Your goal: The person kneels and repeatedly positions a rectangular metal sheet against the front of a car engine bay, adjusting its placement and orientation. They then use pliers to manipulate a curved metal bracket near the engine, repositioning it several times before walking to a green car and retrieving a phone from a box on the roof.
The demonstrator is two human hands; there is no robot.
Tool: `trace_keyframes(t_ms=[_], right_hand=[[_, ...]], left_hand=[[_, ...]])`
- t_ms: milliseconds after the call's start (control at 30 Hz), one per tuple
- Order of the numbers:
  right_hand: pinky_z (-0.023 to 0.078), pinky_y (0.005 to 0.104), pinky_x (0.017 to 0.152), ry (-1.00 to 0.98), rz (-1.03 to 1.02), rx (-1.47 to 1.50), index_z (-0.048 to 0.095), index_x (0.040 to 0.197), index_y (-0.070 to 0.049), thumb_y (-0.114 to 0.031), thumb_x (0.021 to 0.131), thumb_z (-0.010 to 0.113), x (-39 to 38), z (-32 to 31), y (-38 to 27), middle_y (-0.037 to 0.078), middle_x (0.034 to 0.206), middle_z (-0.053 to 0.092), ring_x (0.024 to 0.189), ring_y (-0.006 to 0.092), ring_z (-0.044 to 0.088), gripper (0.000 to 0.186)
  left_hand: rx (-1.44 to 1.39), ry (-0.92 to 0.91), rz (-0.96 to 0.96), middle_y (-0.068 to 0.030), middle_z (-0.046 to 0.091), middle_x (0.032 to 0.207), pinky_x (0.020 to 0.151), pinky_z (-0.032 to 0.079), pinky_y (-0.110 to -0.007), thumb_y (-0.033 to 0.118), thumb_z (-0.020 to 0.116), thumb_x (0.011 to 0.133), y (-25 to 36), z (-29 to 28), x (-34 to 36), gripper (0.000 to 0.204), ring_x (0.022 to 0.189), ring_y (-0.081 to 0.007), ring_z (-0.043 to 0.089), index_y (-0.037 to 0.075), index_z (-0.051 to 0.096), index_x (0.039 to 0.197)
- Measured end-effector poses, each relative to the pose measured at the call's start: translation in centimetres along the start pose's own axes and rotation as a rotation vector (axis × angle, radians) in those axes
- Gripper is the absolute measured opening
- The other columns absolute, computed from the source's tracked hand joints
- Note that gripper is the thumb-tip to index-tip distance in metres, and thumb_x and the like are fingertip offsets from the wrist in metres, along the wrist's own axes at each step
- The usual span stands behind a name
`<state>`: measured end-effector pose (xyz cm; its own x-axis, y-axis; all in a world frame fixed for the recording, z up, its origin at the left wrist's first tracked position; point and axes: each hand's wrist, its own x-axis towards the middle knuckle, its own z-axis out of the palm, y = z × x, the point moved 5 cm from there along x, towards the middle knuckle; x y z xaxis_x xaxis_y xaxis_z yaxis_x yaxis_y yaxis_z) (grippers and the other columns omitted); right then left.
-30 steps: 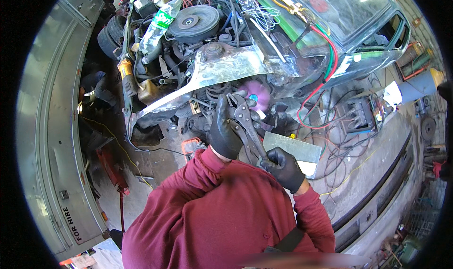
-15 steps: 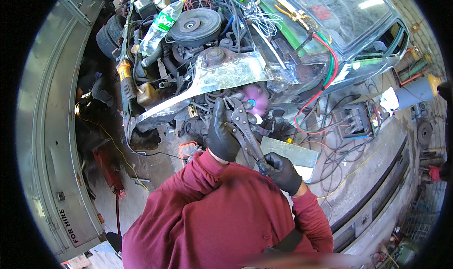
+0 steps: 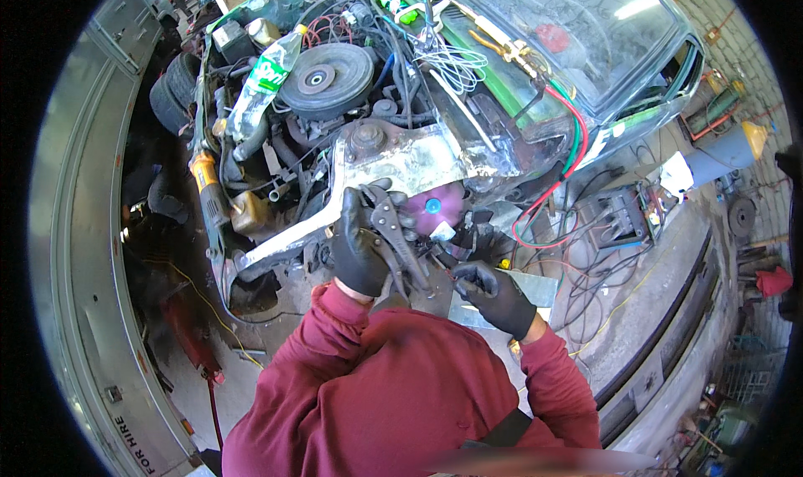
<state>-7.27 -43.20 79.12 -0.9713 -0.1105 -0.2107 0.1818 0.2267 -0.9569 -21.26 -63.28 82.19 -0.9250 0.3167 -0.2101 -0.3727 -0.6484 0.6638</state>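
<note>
My left hand (image 3: pixel 358 247), in a black glove, is closed around a pair of locking pliers (image 3: pixel 391 233) in front of the car's bare front wing panel (image 3: pixel 397 155). The pliers' jaws point up and their handles spread down toward my chest. To their right, my black-gloved right hand (image 3: pixel 498 300) is apart from the handles, with thumb and fingers pinched together. A thin dark bit seems to stick out from that pinch, too small to name. Just beyond the pliers is a purple disc (image 3: pixel 452 207) with a blue centre.
The open engine bay holds a round air filter housing (image 3: pixel 324 79), a plastic bottle (image 3: pixel 266 82) and an angle grinder (image 3: pixel 207 186). Red and green hoses (image 3: pixel 577 146) hang at the right. A metal sheet (image 3: pixel 535 291) lies on the floor near cables and a machine (image 3: pixel 617 217).
My right hand has come off the lower end of the pliers and moved slightly right. In my left hand the pliers' handles have spread apart. The whole view has shifted a little.
</note>
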Motion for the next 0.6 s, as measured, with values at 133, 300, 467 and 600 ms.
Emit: trace_keyframes(t_ms=[133,300,467,600], right_hand=[[0.050,0.0354,0.103,0.034,0.025,-0.009,0.065,0.132,0.001,-0.023,0.104,0.068,3.8,-1.7,-2.3,0.011,0.122,0.071,0.115,0.0168,0.064,0.037],[0.052,0.0337,0.099,0.092,-0.012,-0.003,0.064,0.132,0.000,-0.027,0.102,0.071,9.3,-3.6,-6.3,0.011,0.118,0.071,0.110,0.0174,0.066,0.041],[0.051,0.0439,0.105,0.330,-0.140,-0.474,0.061,0.139,-0.003,-0.040,0.101,0.070,16.2,-7.2,-10.2,0.021,0.129,0.067,0.121,0.0322,0.065,0.055],[0.044,0.0477,0.114,0.491,-0.258,-0.950,0.055,0.147,-0.008,-0.032,0.099,0.073,22.9,-10.2,-12.7,0.023,0.144,0.058,0.136,0.0427,0.054,0.057]], left_hand=[[0.204,0.030,-0.036,-0.0130,0.071,0.114,0.072,0.061,-0.037,0.059,0.042,0.111,3.2,-2.7,3.0,0.064,0.082,-0.0210,0.071,0.003,0.055,0.140],[0.299,0.022,-0.056,-0.0136,0.072,0.115,0.070,0.061,-0.035,0.054,0.046,0.111,5.1,-6.6,6.3,0.058,0.084,-0.0208,0.072,0.004,0.055,0.140],[0.386,-0.070,-0.047,-0.0101,0.070,0.116,0.071,0.060,-0.030,0.040,0.042,0.114,5.4,-8.4,8.2,0.047,0.085,-0.0177,0.072,0.004,0.056,0.141],[0.442,-0.116,-0.062,-0.0123,0.071,0.114,0.071,0.060,-0.030,0.037,0.040,0.115,5.5,-8.6,8.9,0.046,0.083,-0.0172,0.072,0.001,0.056,0.139]])
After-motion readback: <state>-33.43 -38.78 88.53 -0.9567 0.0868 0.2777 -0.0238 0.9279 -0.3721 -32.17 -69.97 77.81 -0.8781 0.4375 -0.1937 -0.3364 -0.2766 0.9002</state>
